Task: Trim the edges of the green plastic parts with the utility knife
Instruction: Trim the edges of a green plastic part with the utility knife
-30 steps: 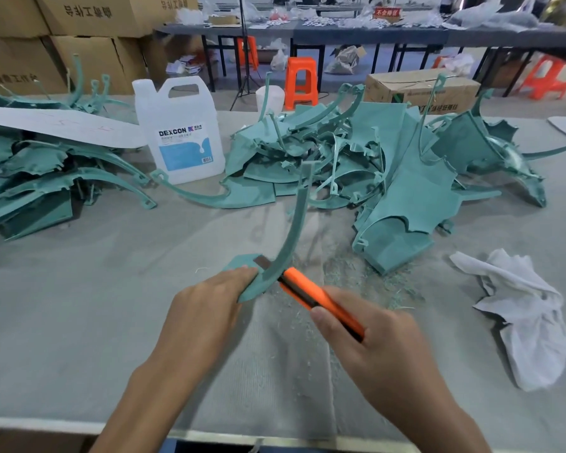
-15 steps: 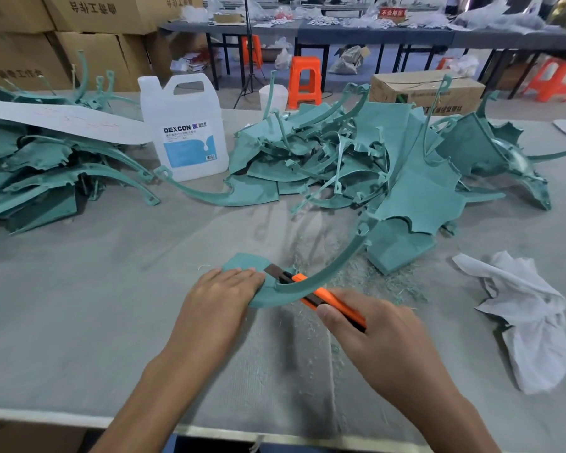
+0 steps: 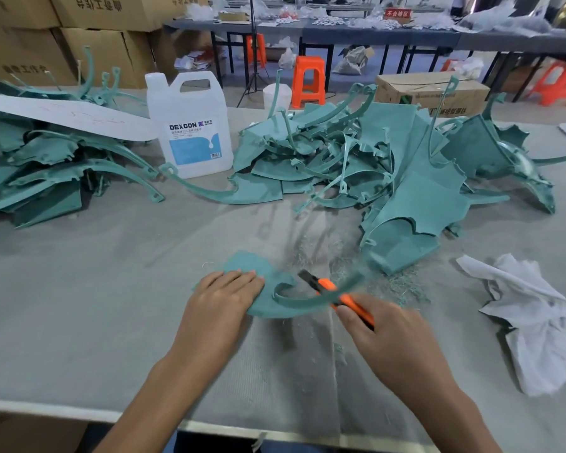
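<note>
Green plastic part (image 3: 253, 263) pinned under flat left fingers (image 3: 239, 278), right fingers (image 3: 348, 314) clamped on utility knife (image 3: 324, 284)

Bright, even, diffuse overhead light. Soft shadows beside white rag (image 3: 533, 322). Motion blur on green part (image 3: 275, 276) curved strip & utility knife (image 3: 325, 285) tip. Fisheye bowing at edges; bkgd soft.
</note>
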`<control>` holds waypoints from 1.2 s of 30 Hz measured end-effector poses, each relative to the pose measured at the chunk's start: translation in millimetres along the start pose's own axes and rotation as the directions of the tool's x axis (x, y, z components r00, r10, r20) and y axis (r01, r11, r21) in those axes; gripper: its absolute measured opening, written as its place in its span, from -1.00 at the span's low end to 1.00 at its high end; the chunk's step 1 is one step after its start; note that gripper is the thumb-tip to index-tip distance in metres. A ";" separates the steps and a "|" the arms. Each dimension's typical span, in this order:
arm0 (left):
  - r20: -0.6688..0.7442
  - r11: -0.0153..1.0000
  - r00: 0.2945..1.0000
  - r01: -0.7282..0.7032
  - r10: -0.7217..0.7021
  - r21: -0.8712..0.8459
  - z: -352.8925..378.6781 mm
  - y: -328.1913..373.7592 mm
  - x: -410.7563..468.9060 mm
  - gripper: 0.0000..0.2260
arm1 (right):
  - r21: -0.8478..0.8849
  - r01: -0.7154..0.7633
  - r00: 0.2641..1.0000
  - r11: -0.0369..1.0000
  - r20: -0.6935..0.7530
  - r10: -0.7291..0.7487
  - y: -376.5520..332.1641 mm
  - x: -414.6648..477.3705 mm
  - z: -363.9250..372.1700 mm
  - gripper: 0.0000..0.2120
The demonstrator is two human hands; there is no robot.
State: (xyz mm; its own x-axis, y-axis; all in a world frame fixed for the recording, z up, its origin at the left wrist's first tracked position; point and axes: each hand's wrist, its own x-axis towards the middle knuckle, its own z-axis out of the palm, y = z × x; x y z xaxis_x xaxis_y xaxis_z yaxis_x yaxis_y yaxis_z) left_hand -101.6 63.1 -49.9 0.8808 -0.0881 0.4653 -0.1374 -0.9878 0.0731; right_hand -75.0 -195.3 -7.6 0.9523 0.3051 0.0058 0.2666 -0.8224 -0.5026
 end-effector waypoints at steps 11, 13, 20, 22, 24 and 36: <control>0.667 0.973 0.738 0.211 -0.099 -0.090 30.9 -20.0 9.8 0.04 | 0.168 0.082 0.997 0.982 -0.005 -0.083 23.0 1.6 8.0 -0.80; 0.627 0.942 0.773 0.277 -0.102 -0.188 33.5 -22.3 9.2 0.06 | 0.158 0.104 0.993 0.982 0.036 -0.111 30.1 5.1 6.9 -0.86; 0.478 0.901 0.863 0.328 -0.163 -0.284 46.3 -21.2 10.5 -0.13 | 0.056 0.242 0.950 0.969 0.190 -0.248 43.0 26.0 7.1 -0.50; 0.463 0.898 0.870 0.330 -0.169 -0.292 46.6 -21.5 9.7 -0.12 | 0.011 0.284 0.929 0.959 0.246 -0.278 43.6 31.7 6.8 -0.62; 0.454 0.900 0.874 0.328 -0.174 -0.287 46.1 -20.6 9.7 -0.11 | -0.046 0.311 0.914 0.949 0.289 -0.286 43.0 37.3 5.6 -0.69; 0.454 0.891 0.872 0.344 -0.185 -0.297 41.5 -17.3 9.7 -0.08 | -0.064 0.360 0.912 0.931 0.235 -0.337 40.0 50.4 4.7 -0.53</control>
State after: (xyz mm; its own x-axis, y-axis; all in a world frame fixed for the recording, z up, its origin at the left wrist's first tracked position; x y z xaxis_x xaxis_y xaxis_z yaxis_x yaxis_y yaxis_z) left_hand -71.9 74.0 -83.2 0.9988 0.0482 -0.0081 0.0460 -0.8723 0.4867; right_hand -17.0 -210.5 -31.4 0.7438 0.6678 -0.0286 0.6005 -0.6864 -0.4101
